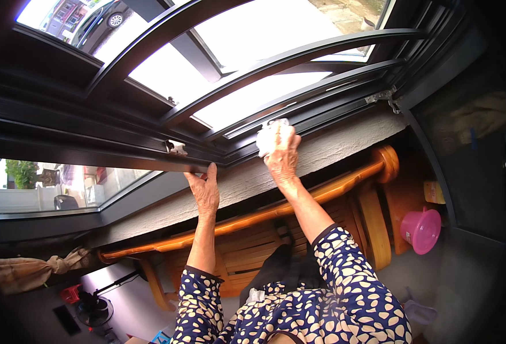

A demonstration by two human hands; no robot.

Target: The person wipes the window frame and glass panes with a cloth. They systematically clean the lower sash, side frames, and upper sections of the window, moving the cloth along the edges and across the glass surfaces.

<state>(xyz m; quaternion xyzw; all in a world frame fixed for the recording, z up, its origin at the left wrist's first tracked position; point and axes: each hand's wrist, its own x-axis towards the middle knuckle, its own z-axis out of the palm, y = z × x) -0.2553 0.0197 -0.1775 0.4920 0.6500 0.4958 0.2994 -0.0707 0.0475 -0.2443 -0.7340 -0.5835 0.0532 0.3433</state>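
Note:
My right hand [283, 156] is closed on a crumpled white cloth [265, 139]. The cloth presses against the lower rail of the dark window frame [327, 117], just above the pale rough sill [333, 146]. To the left, my left hand [205, 195] grips the lower edge of the open window sash [150, 192] near its corner. Its thumb points up and the other fingers curl at the edge, partly hidden. Near that hand a metal latch [176, 148] sits on the frame. Another metal hinge piece [384, 98] is fixed at the frame's right end.
Below the sill runs a wooden bench [253, 221] with a rounded back rail, and I am over its slatted seat. On the right are a pink plastic bucket [421, 230] and a dark open panel [465, 155]. A knotted curtain [46, 266] and a fan [94, 309] are at lower left.

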